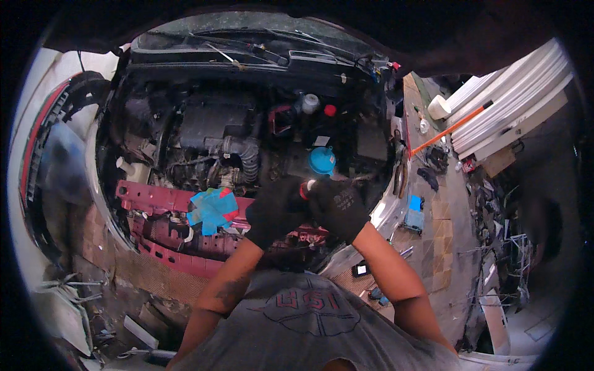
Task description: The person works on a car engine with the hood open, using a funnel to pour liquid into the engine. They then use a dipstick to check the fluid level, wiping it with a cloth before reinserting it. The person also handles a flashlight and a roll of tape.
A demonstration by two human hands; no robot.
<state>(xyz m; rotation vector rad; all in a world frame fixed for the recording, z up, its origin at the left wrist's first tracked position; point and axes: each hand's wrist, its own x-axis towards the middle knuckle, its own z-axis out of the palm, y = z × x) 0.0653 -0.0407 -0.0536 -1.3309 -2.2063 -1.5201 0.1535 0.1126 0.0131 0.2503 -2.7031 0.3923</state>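
Note:
Both my hands wear black gloves and meet over the front of an open engine bay. My left hand [277, 207] and my right hand [339, 207] are closed around a small red and white piece [305, 189], which shows only in part between them. Its kind is hard to make out, and the fingers are dark against the dark engine. Just beyond my right hand, a blue funnel [322, 161] stands in the engine bay. Left of my left hand, a light blue cloth [212, 210] with red patches lies over the dark red front crossmember [158, 196].
The black engine cover [213, 120] and a ribbed air hose [249, 159] lie left of the funnel. Behind it are a reservoir [309, 103] and a red cap [330, 110]. On the right floor are an orange pole [448, 130], a blue box [414, 216] and clutter.

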